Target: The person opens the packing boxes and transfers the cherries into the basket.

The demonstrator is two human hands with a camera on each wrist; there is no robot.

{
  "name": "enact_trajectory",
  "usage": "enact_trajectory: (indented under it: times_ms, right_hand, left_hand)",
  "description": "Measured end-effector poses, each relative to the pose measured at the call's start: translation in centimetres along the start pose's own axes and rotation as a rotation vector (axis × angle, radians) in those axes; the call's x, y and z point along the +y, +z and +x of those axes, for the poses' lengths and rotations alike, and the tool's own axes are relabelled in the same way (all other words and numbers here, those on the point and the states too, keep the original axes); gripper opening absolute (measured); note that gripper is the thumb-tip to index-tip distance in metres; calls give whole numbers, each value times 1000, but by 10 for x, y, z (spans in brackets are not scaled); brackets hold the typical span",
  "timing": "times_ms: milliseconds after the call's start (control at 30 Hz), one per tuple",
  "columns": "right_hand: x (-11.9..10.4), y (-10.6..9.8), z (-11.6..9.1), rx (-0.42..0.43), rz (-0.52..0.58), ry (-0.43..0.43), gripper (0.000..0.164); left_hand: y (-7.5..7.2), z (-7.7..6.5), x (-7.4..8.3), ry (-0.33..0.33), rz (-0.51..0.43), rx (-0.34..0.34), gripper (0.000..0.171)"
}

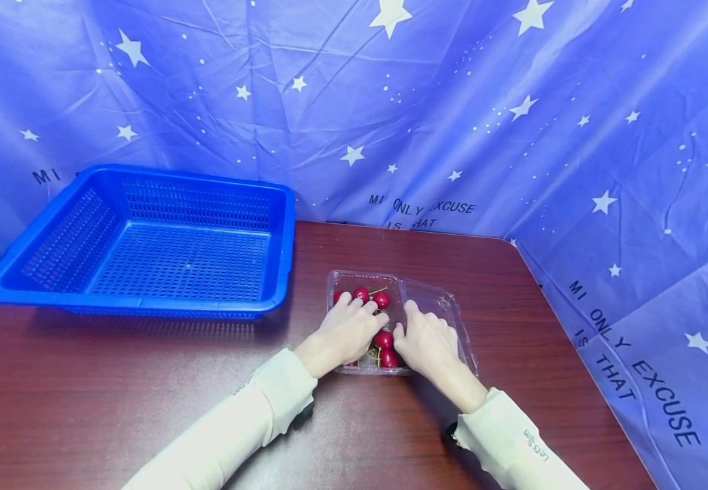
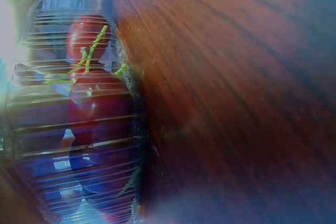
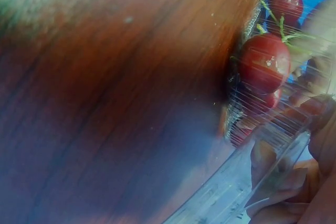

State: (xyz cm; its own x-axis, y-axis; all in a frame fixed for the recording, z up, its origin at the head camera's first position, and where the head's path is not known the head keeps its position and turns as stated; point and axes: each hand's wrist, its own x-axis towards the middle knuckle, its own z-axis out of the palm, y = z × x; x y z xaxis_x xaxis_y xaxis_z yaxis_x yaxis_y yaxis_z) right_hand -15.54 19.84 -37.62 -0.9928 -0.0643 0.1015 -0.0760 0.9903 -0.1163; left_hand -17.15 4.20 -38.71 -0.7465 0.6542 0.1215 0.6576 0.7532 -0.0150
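Note:
A clear plastic clamshell box (image 1: 366, 275) stands on the table, its lid (image 1: 436, 294) folded open to the right. Dark red cherries (image 1: 388, 358) with thin green stems lie inside; more cherries (image 2: 100, 100) show through the ribbed wall in the left wrist view. My left hand (image 1: 349, 329) reaches over the left side of the box, fingers bent down among the cherries; I cannot tell if they pinch one. My right hand (image 1: 430, 344) grips the box at its hinge side, thumb at the rim and fingers over the lid. Through the plastic, the right wrist view shows its curled fingers (image 3: 286, 190).
A large blue perforated plastic basket (image 1: 262, 309) stands at the back left. Brown wood-grain table (image 1: 145, 408) surrounds the box. Blue cloth (image 1: 329, 116) with white stars and lettering hangs behind and along the right side.

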Motion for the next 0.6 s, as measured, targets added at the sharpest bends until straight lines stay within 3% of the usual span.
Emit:
enact_trajectory:
  times_ms: [333,600]
  right_hand:
    - [-1,-1,1,-22,-4,13,25]
    - [-1,-2,0,-26,-3,18,24]
  left_hand:
    - [1,1,-3,36,-66,14,30]
    - [1,1,-2,85,-53,43,32]
